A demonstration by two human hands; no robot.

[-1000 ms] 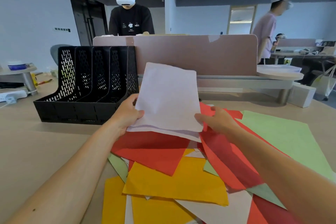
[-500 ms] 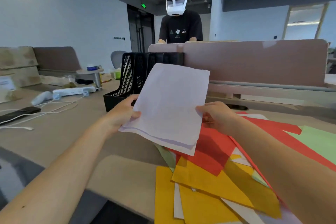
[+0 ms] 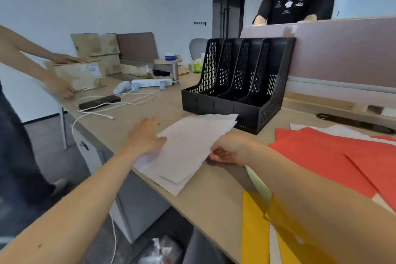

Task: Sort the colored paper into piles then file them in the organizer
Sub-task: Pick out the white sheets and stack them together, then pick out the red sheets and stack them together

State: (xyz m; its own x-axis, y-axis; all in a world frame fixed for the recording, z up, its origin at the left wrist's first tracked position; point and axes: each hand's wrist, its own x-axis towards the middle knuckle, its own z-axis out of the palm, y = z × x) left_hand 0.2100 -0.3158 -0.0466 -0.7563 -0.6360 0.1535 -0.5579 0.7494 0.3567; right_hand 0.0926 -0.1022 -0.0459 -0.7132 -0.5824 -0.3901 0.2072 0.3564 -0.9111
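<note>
Paper stack [image 3: 192, 148], white, lies on the bench [image 3: 214, 195] close to its left edge, just in front of the black organizer [image 3: 235, 83] and between the two hands. The right hand [image 3: 229, 150] pinches the stack's right edge, fingers curled beneath it, forearm stretched across the bench. The left hand [image 3: 147, 135] lies over the left edge; from where I stand I cannot tell whether it grips. One organizer, four slots. Red sheets [image 3: 334, 152] and yellow sheets [image 3: 255, 231] spread out to the right.
</note>
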